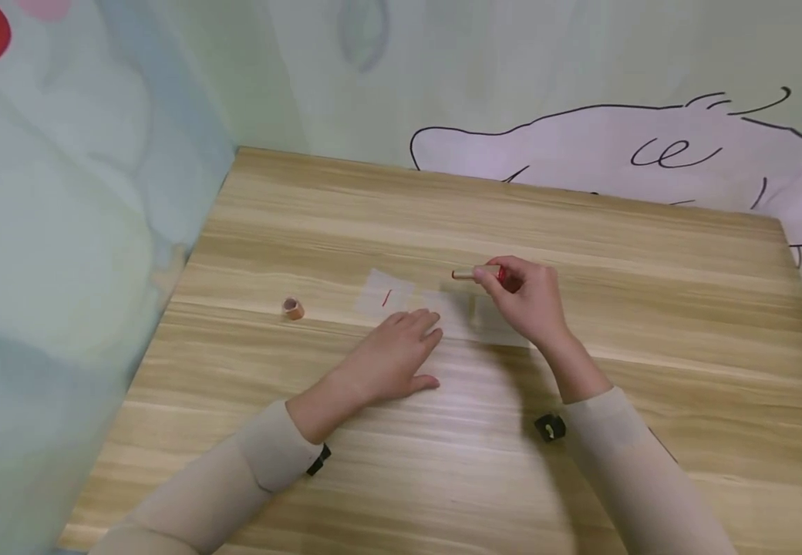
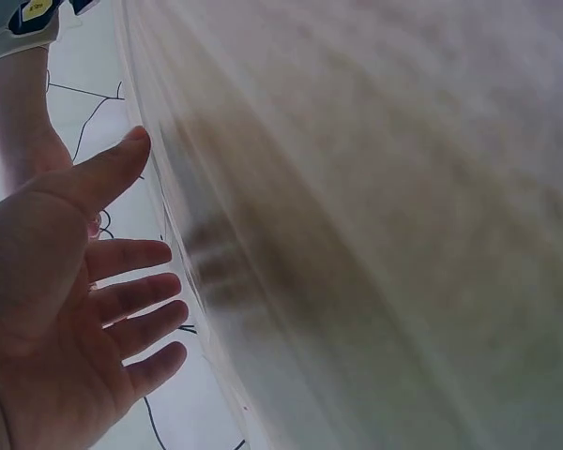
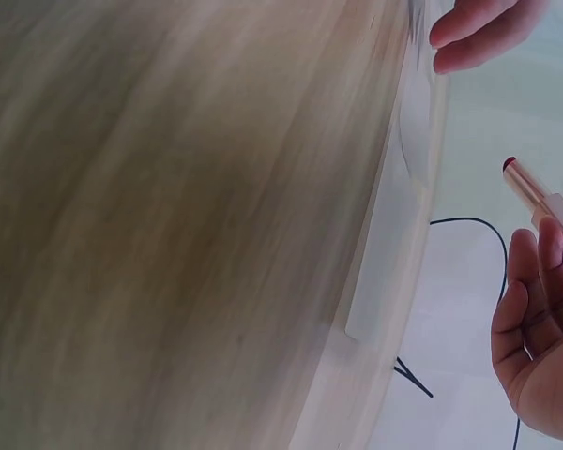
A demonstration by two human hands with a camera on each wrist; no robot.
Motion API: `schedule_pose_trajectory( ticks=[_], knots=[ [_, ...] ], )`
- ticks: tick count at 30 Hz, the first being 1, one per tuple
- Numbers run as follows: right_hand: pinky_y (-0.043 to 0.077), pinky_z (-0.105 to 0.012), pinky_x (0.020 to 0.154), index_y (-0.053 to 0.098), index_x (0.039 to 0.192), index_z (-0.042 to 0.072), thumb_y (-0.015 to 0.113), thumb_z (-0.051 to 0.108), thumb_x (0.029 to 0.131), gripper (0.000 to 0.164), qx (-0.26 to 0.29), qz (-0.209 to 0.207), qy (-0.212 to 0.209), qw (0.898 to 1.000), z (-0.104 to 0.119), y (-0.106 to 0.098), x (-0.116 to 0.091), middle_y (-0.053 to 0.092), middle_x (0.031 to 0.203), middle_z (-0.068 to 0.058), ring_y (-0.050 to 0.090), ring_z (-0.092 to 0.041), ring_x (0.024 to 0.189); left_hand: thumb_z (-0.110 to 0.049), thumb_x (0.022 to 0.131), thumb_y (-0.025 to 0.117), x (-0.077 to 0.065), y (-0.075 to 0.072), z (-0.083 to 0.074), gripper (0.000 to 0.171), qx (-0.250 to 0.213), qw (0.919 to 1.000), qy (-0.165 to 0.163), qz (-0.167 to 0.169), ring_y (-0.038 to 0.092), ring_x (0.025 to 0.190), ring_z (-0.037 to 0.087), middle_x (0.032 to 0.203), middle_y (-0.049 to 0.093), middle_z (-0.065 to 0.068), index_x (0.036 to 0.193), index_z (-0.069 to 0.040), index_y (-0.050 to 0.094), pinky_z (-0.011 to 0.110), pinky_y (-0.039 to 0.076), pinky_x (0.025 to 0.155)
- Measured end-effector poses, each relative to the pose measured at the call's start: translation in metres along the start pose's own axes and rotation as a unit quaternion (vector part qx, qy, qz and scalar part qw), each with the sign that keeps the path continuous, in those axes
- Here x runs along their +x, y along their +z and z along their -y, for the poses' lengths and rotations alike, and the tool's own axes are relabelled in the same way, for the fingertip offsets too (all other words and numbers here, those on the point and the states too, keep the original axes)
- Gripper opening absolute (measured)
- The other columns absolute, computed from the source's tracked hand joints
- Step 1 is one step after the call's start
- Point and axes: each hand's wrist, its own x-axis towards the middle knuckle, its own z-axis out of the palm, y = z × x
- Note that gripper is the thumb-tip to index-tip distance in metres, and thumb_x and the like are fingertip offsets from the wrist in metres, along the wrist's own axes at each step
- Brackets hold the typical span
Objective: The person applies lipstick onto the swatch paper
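My right hand (image 1: 526, 297) pinches a lipstick (image 1: 466, 274) between thumb and fingers above the table, its dark red tip pointing left. In the right wrist view the bare lipstick (image 3: 537, 192) shows with its pale gold tube. Below it lie thin white paper pieces (image 1: 443, 314). Another small paper (image 1: 370, 296) bears a short red stroke (image 1: 386, 298). My left hand (image 1: 401, 351) is palm down with fingers extended at the near edge of the papers; whether it touches them cannot be told. In the left wrist view its fingers (image 2: 141, 291) are straight and spread, holding nothing.
A copper-coloured lipstick cap (image 1: 293, 308) stands on the wood-grain table (image 1: 345, 208), left of the papers. Walls with painted drawings (image 1: 581, 146) border the table at the back and left. Small black devices (image 1: 550, 427) are at both wrists.
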Motion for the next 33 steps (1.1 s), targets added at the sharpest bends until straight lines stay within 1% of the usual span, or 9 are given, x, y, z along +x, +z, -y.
schedule_pose_trajectory(
  ticks=[7,11,18,27,33],
  knots=[
    [0.040,-0.021,0.050,0.077,0.094,0.003,0.077,0.024,0.092,0.021,0.001,0.017,-0.004,1.000,0.001,0.002,0.000,0.060,0.063,-0.002,0.051,-0.017,0.056,-0.049,0.091,0.073,-0.002,0.005,0.003,0.069,-0.015,0.9999,-0.002,-0.002,0.044,0.140,0.035,0.148,0.049,0.020,0.137,0.000,0.059,0.046,0.035,0.116],
    [0.040,-0.022,0.051,0.077,0.096,0.004,0.077,0.024,0.093,0.021,-0.011,0.035,-0.008,0.999,-0.001,0.003,0.000,0.061,0.064,-0.002,0.051,-0.017,0.057,-0.049,0.091,0.072,-0.002,0.007,0.003,0.069,-0.023,0.9997,-0.004,0.000,0.043,0.141,0.036,0.149,0.047,0.020,0.138,0.000,0.058,0.047,0.035,0.116],
    [0.040,-0.025,0.050,0.076,0.096,0.006,0.077,0.025,0.092,0.019,-0.024,0.070,-0.019,0.997,-0.002,0.005,-0.001,0.060,0.064,-0.001,0.051,-0.016,0.057,-0.050,0.092,0.071,-0.002,0.007,0.003,0.070,-0.023,0.9997,-0.008,0.003,0.041,0.142,0.036,0.150,0.046,0.020,0.139,0.000,0.058,0.047,0.035,0.116],
    [0.037,-0.027,0.054,0.076,0.092,0.006,0.077,0.026,0.092,0.020,-0.069,0.111,-0.036,0.991,-0.006,0.011,-0.002,0.053,0.063,0.002,0.046,-0.013,0.057,-0.051,0.092,0.071,-0.001,0.009,0.003,0.070,-0.021,0.9998,-0.004,0.000,0.043,0.141,0.036,0.149,0.048,0.020,0.138,0.001,0.059,0.046,0.036,0.116],
    [0.036,-0.028,0.054,0.075,0.089,0.008,0.077,0.027,0.092,0.019,-0.087,0.122,-0.047,0.988,-0.006,0.013,-0.003,0.051,0.061,0.003,0.045,-0.012,0.056,-0.050,0.092,0.071,-0.001,0.009,0.003,0.071,-0.023,0.9997,-0.004,-0.002,0.042,0.141,0.036,0.149,0.047,0.020,0.138,0.001,0.058,0.047,0.036,0.116]
  ],
)
